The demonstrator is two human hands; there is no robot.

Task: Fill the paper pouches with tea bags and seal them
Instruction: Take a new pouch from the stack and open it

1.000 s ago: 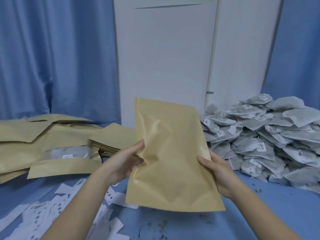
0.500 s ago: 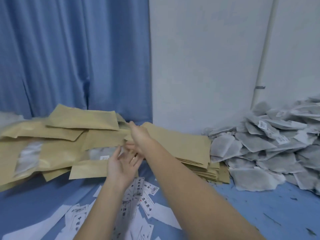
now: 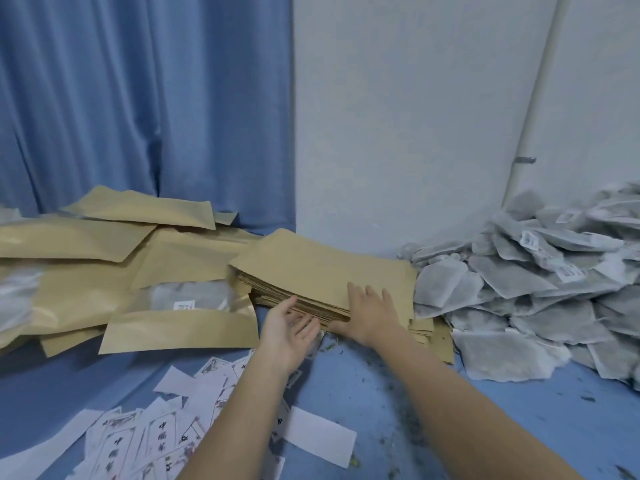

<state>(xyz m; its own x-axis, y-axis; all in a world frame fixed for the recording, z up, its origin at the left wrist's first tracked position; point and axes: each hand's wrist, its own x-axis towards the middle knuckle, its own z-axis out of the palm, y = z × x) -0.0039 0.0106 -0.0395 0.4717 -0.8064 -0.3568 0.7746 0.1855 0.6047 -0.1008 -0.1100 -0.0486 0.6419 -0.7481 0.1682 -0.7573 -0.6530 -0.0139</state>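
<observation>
Under right hand (image 3: 372, 315), flat tan pouch stack (image 3: 322, 271)

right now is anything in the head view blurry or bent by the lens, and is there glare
Head view: light is soft and even, with no hard shadows; the only sheen is on the pouch window. Blur smears the filled pouches at the left edge and the tea bags at far right. The wide lens tilts the wall pipe. Both hands, left and right, look fairly sharp.

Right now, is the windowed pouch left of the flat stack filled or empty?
Filled: the windowed pouch shows grey tea bags and a white label through its clear panel. Whether its top is sealed, cannot tell.
</observation>
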